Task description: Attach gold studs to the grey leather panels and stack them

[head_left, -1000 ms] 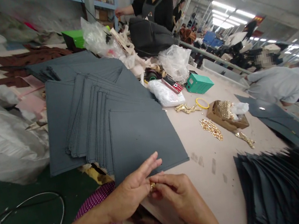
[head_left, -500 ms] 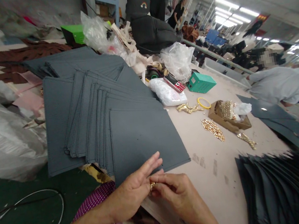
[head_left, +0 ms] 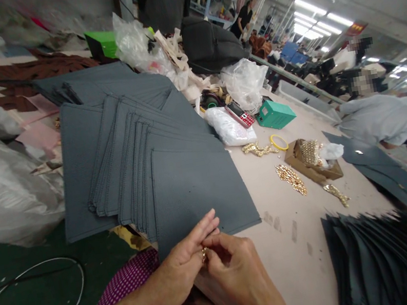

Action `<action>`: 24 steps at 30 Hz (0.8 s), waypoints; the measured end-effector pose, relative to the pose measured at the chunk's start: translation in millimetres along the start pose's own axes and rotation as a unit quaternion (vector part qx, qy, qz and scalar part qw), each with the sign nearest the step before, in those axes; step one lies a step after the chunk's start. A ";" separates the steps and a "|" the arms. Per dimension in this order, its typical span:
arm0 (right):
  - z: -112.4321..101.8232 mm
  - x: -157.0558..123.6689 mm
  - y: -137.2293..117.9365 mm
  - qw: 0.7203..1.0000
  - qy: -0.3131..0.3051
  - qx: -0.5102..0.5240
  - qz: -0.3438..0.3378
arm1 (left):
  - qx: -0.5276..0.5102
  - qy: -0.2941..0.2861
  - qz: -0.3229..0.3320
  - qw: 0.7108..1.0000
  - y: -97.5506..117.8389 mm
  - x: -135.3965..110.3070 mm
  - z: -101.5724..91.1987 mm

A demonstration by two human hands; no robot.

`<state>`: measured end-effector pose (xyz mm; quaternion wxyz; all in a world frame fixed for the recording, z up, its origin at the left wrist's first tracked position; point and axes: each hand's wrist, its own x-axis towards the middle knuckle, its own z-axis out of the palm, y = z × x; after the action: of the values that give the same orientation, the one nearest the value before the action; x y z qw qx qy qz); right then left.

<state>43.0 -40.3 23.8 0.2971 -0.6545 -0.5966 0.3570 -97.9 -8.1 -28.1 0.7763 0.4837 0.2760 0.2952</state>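
A small gold-coloured metal piece [head_left: 204, 256] is pinched where my hands meet, at the near table edge. My left hand [head_left: 179, 268] has its upper fingers stretched out and grips the piece low down, its thumb hidden. From the other side, the thumb and forefinger of my right hand [head_left: 241, 263] close on the same piece. Just beyond my fingertips lies a fanned stack of dark grey stitched panels [head_left: 197, 185]. Farther right on the table is a loose heap of small gold metal pieces [head_left: 291, 179].
A cardboard box [head_left: 318, 172] of gold hardware, a yellow tape ring [head_left: 279, 142], a green box [head_left: 275, 113] and a red phone [head_left: 240, 115] stand farther back. Dark panels [head_left: 385, 257] are stacked at right. A person in grey [head_left: 377, 118] works beyond the table.
My right hand has turned slightly and shifted a little left around the gold piece. The person in the dark apron across the table has moved left.
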 end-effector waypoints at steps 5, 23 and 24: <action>1.7 3.0 2.0 0.999 -0.012 -0.033 -0.019 | 0.007 0.009 0.006 1.000 0.1 -0.8 -1.6; -1.0 36.0 25.6 0.985 0.124 -0.057 -0.106 | -0.302 0.174 -0.081 0.934 19.0 -15.6 8.6; -1.4 41.8 28.8 0.976 0.125 -0.108 -0.142 | -0.295 0.177 -0.099 0.934 18.9 -23.6 6.8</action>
<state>61.9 -1.9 -3.6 0.3447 -0.6311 -0.6762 0.1600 -112.6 -22.5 -4.8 0.8480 0.1425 0.3561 0.3658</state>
